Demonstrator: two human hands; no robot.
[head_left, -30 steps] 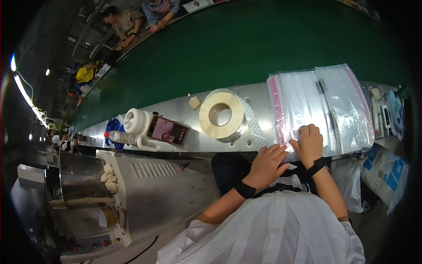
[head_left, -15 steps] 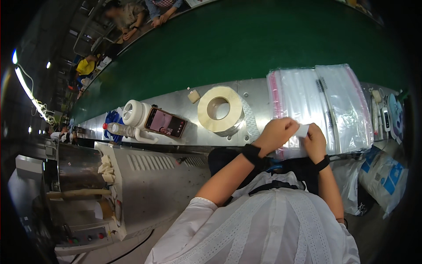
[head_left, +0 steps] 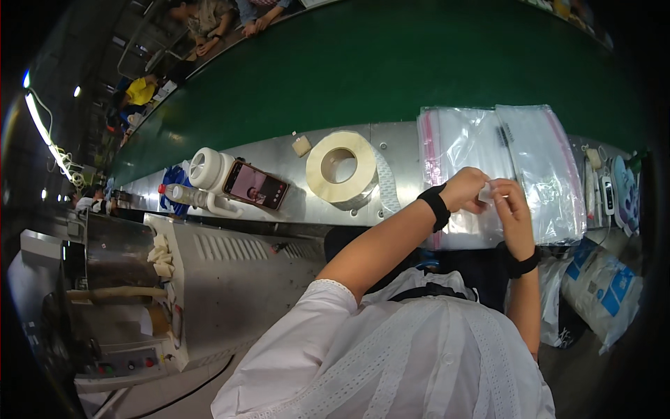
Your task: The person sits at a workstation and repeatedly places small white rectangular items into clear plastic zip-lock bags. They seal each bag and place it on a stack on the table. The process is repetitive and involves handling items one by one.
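Note:
Over a stack of clear plastic bags (head_left: 447, 150) with pink strips along the edges, my two hands meet at the fingertips. Between them is a small white label (head_left: 486, 193), largely covered by the fingers. My left hand (head_left: 465, 190) pinches its left side, thumb and fingers bent together. From the right, my right hand (head_left: 514, 213) grips the label with thumb and index finger, the other fingers curled. To the left of the bags stands a big roll of labels (head_left: 366, 166), its loose strip (head_left: 388, 187) trailing down beside it.
A phone (head_left: 255, 186) leans by a white jug (head_left: 208, 167) and a clear bottle (head_left: 180, 194). Beyond the metal ledge runs a green conveyor belt (head_left: 363, 63). Small tools and a digital device (head_left: 608, 195) lie right of the bags. Co-workers' hands (head_left: 259, 24) rest across the belt.
Both hands have shifted slightly away from my body, further over the bags. The label, plainly visible before, is now mostly covered by my fingers.

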